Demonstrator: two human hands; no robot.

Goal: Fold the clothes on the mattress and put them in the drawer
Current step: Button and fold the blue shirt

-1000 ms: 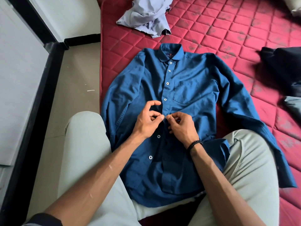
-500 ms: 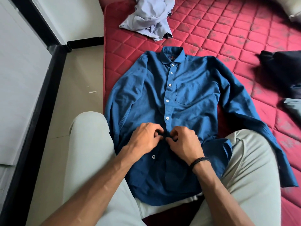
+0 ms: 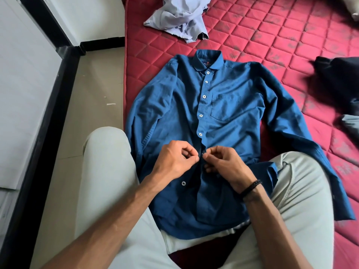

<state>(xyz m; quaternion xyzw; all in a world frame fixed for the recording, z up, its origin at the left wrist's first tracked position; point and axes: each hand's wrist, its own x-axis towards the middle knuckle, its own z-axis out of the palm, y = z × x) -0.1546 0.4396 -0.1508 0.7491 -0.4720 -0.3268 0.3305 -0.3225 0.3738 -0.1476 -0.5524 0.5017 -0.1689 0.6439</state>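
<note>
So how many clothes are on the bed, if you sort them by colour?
Blue: 1, the blue shirt that the left hand and right hand pinch at its front.
Light purple: 1, the crumpled garment.
Dark: 1, the dark garment.
Grey: 1, the grey cloth, cut off at the edge.
Total: 4

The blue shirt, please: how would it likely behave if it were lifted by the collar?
The blue shirt would probably hang floppy: it lies flat and creased on the mattress, its sleeves bent. It looks thin, so likely light. The bottom would likely fall open, since both hands pinch an unfastened placket there.
</note>
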